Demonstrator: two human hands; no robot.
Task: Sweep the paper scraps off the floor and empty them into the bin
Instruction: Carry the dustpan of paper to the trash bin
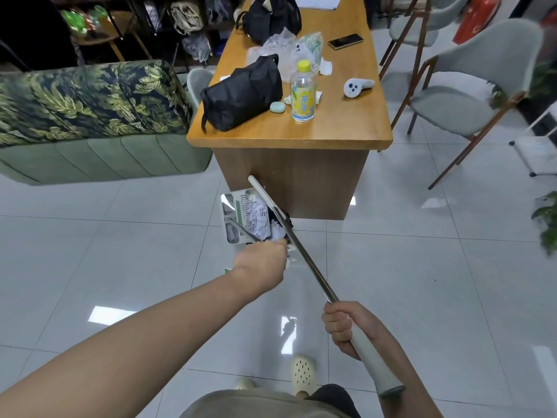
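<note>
I see my left hand [261, 257] stretched forward and down, fingers closed around the thin metal handle of the dustpan [241, 217]; the fingertips themselves are hidden behind the hand, so I cannot tell how tight the grip is. The dustpan sits low over the tiled floor [120, 251] just in front of the desk [289, 131], its tray tilted up toward me, and crumpled paper scraps [256, 217] are heaped inside it against the green comb teeth. My right hand [346, 328] is clenched around the pale grip of the broom [304, 251], whose metal shaft runs diagonally up and away from that hand, crossing just right of my left hand and ending at the dark head beside the pan's right edge. A small scrap of white shows just under my left hand, near the shaft. On the desk stand a black bag [241, 93], a bottle [303, 92] with a yellow cap, and a phone [345, 41]. A sofa [90, 116] sits left of the desk, a grey chair [470, 86] right.
</note>
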